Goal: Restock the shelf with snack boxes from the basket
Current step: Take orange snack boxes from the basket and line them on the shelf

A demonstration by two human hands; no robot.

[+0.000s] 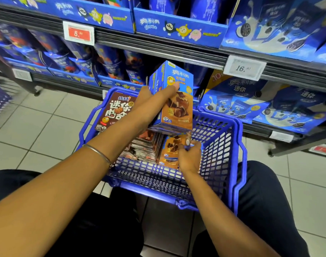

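Note:
A blue plastic basket (221, 164) stands on the floor in front of me, below the shelf (158, 52). My left hand (151, 104) grips a stack of blue and orange snack boxes (177, 104) lifted above the basket, thumb across the front box. My right hand (190, 156) reaches down into the basket and pinches the top of another blue and orange snack box (169, 154). A brown snack box (115, 110) leans against the basket's far left wall, and several flat boxes (145, 147) lie in the middle.
The shelves hold rows of blue cookie boxes and display trays. Price tags (244, 67) hang on the shelf rails. The floor (38, 117) is white tile. My knees in dark trousers (266, 201) flank the basket.

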